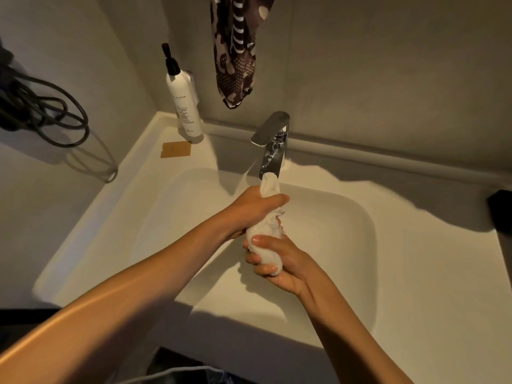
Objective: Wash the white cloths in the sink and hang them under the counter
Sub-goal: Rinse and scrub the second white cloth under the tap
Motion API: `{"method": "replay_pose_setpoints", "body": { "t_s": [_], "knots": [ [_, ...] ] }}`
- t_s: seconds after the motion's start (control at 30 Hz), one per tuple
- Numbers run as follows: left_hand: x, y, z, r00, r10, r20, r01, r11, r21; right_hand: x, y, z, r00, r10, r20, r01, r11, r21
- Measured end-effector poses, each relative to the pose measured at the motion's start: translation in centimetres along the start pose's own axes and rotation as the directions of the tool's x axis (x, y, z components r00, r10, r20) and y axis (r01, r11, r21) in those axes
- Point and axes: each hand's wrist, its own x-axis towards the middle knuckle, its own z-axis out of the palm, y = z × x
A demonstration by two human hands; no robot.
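Note:
A wet white cloth (264, 246) is bunched into a twisted roll over the white sink basin (346, 234). My left hand (255, 207) grips its upper part, and a short end of the cloth sticks up by the spout. My right hand (279, 266) is closed around the lower part, fingers wrapped over it. Both hands are just in front of the chrome faucet (273, 145). Whether water is running I cannot make out.
A white pump bottle (184, 101) stands at the sink's back left corner beside a small brown card (176, 149). A patterned dark cloth (235, 51) hangs on the wall above the faucet. Black cables (41, 109) hang at left; a dark object (501, 209) sits at right.

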Motion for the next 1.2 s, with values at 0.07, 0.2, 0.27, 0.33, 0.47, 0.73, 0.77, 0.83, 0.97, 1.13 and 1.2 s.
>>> {"method": "replay_pose_setpoints", "body": {
  "t_s": [0.07, 0.2, 0.27, 0.33, 0.47, 0.73, 0.77, 0.83, 0.97, 1.13, 1.2],
  "knots": [
    [0.3, -0.2, 0.0, 0.999, 0.019, -0.042, -0.017, 0.998, 0.057, 0.1, -0.3, 0.2, 0.996, -0.031, -0.080, 0.021, 0.992, -0.120],
    [0.5, -0.8, 0.2, 0.993, 0.031, -0.115, -0.020, 0.995, 0.099, 0.4, -0.3, 0.4, 0.978, -0.074, -0.195, 0.007, 0.945, -0.326],
    [0.7, -1.2, 0.5, 0.992, 0.025, -0.126, -0.012, 0.994, 0.105, 0.6, -0.1, 0.5, 0.960, -0.114, -0.257, 0.000, 0.914, -0.407],
    [0.8, -1.6, 0.7, 0.990, 0.016, -0.137, 0.000, 0.993, 0.116, 0.8, 0.3, 0.5, 0.938, -0.163, -0.307, -0.015, 0.863, -0.505],
    [0.9, -2.6, 0.9, 0.983, -0.015, -0.184, 0.044, 0.987, 0.155, 1.3, 1.5, 0.3, 0.885, -0.255, -0.390, -0.099, 0.716, -0.692],
    [0.3, -5.0, 1.7, 0.934, -0.119, -0.337, 0.191, 0.963, 0.189, 2.5, 4.3, -0.9, 0.785, -0.476, -0.398, -0.304, 0.264, -0.915],
    [0.3, -5.5, 1.9, 0.923, -0.130, -0.361, 0.211, 0.958, 0.194, 2.5, 4.6, -1.1, 0.782, -0.493, -0.381, -0.325, 0.199, -0.924],
    [0.3, -6.4, 2.2, 0.900, -0.151, -0.410, 0.254, 0.944, 0.209, 2.3, 5.4, -1.5, 0.792, -0.514, -0.330, -0.337, 0.083, -0.938],
    [-0.5, -7.8, 2.6, 0.881, -0.202, -0.427, 0.318, 0.923, 0.218, 1.8, 6.6, -2.1, 0.806, -0.533, -0.259, -0.346, -0.068, -0.936],
    [-1.2, -6.4, 1.8, 0.902, -0.425, -0.082, 0.363, 0.846, -0.391, 0.5, 6.2, -2.5, 0.805, -0.503, -0.314, -0.390, -0.051, -0.919],
    [-1.1, -5.3, 1.4, 0.891, -0.453, 0.003, 0.379, 0.742, -0.553, -0.2, 5.3, -1.7, 0.807, -0.497, -0.319, -0.372, -0.008, -0.928]
  ]
}}
